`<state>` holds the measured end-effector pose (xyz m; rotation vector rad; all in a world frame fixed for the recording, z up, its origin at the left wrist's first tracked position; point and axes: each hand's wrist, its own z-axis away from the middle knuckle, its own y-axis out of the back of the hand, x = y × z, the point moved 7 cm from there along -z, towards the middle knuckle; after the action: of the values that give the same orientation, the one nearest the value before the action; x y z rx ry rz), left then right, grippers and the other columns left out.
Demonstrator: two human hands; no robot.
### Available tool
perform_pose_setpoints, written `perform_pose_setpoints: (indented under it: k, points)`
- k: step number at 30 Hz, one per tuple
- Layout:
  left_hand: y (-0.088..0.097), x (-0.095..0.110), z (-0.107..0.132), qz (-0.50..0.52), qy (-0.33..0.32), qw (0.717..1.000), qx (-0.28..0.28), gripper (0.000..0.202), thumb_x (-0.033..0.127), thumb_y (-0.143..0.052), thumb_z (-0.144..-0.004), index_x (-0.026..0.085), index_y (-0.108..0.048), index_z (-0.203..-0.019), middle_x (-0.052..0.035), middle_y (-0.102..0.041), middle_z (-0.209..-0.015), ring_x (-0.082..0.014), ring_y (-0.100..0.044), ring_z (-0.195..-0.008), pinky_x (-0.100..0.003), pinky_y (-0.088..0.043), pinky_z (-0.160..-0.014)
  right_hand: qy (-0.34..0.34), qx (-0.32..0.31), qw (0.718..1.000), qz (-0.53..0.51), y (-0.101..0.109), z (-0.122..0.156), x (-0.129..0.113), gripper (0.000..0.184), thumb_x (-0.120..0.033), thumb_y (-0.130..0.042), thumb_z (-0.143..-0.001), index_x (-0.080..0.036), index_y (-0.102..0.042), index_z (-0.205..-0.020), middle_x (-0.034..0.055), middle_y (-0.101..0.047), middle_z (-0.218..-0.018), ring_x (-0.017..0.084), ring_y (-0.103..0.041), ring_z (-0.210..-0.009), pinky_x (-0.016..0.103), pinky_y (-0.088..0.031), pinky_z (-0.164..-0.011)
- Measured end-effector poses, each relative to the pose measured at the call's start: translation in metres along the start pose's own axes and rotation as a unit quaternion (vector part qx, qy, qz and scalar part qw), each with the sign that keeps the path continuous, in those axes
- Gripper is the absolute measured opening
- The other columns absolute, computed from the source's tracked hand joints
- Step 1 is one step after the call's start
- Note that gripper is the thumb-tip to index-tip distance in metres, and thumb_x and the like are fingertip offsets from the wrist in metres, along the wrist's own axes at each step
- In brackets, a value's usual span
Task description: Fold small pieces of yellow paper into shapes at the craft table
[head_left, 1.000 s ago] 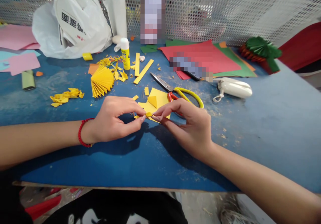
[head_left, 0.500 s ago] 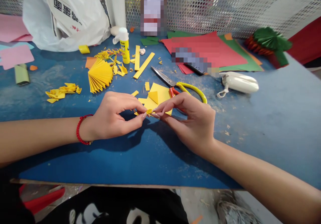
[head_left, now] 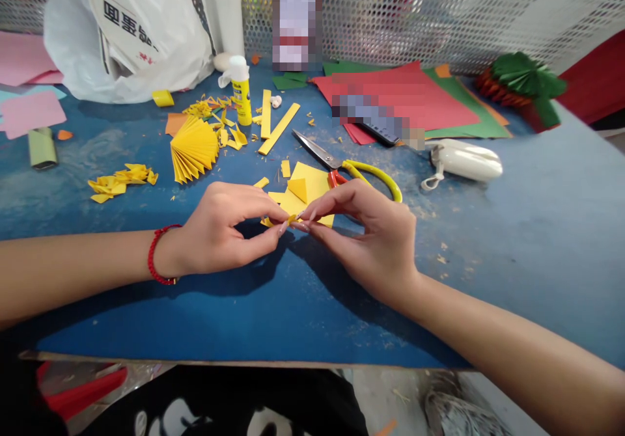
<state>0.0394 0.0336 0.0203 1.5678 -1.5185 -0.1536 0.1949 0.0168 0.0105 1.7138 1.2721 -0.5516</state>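
L hand [head_left: 222,228] & R hand [head_left: 374,234] both pinch a small yellow paper piece [head_left: 292,219] btwn fingertips, by near edge of yellow sheet [head_left: 319,185]. Light, even pressure prob. best vs crumpling; scissors [head_left: 333,161] lie just past R hand.

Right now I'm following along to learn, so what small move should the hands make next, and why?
Probably a firmer pinch on the small yellow paper piece: the left hand and right hand both have it at their fingertips, close together, while the scissors lie unheld on the table.
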Motion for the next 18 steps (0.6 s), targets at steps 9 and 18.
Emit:
perform_pose_setpoints:
  k: [9, 18]
  points:
    - [-0.0003, -0.0056, 0.0012, -0.002, 0.033, 0.999, -0.002, 0.007, 0.021, -0.065, -0.088, 0.023, -0.072, -0.089, -0.0005, -0.077, -0.082, -0.0167, -0.071, -0.070, -0.027, -0.056, -0.063, 0.000, 0.000, 1.000, -0.014, 0.0008, 0.0002, 0.0015, 0.014, -0.014, -0.073, -0.084, -0.024, -0.063, -0.083, -0.0011, -0.073, -0.080, 0.016, -0.073, -0.075, 0.029, -0.062, -0.070]
    - [-0.0038, -0.0059, 0.0013, 0.021, 0.029, 0.999, -0.016, 0.006, 0.019, -0.067, -0.088, 0.022, -0.072, -0.089, -0.0013, -0.076, -0.081, -0.0163, -0.072, -0.070, -0.026, -0.055, -0.066, -0.026, -0.012, 1.000, -0.012, -0.0002, -0.0007, 0.0046, 0.014, -0.012, -0.074, -0.081, -0.022, -0.064, -0.078, -0.0012, -0.073, -0.077, 0.016, -0.073, -0.072, 0.030, -0.062, -0.071]
